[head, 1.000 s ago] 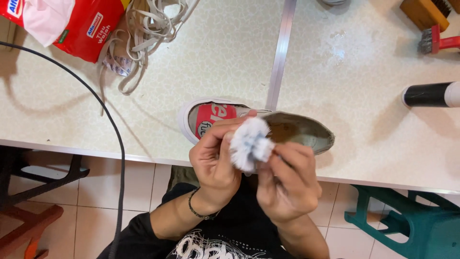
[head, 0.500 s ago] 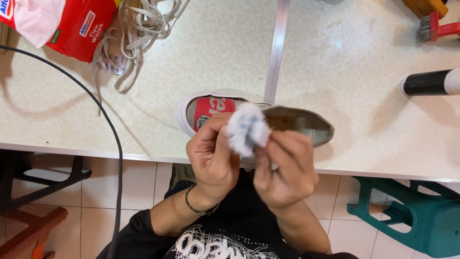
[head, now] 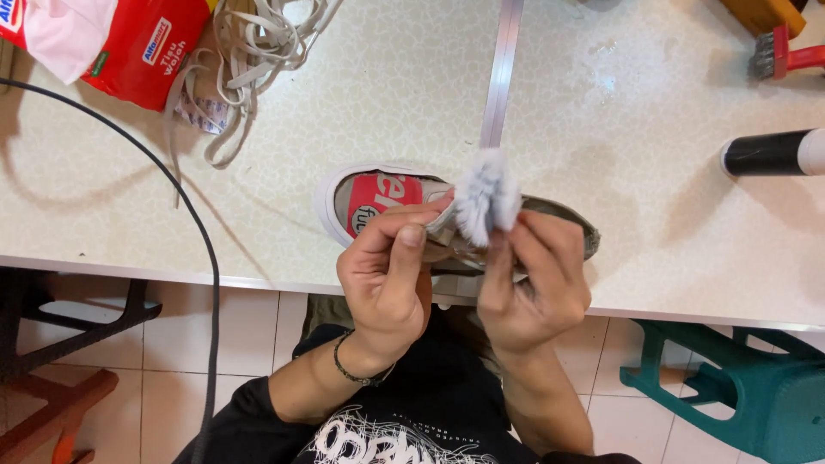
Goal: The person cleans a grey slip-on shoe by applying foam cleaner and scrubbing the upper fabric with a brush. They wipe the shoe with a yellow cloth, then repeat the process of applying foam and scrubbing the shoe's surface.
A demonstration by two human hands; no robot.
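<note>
A grey-green canvas sneaker (head: 563, 225) with a white rubber heel and red insole lies on its side near the table's front edge (head: 172, 271). My left hand (head: 387, 275) grips the shoe's side at the opening, thumb pressed on top. My right hand (head: 533, 288) pinches a crumpled white tissue wad (head: 484, 198) between its fingertips, held against the shoe's opening. Both hands hide the middle of the shoe.
Loose white shoelaces (head: 249, 51) and a red tissue pack (head: 129, 47) lie at the far left. A black cable (head: 185, 215) curves over the edge. A black-and-white cylinder (head: 773, 153) and a red brush (head: 778, 56) sit right. A teal stool (head: 739, 391) stands below.
Both hands have shifted slightly up and toward the shoe. The tissue wad now presses against the shoe's opening instead of hovering in front of it.
</note>
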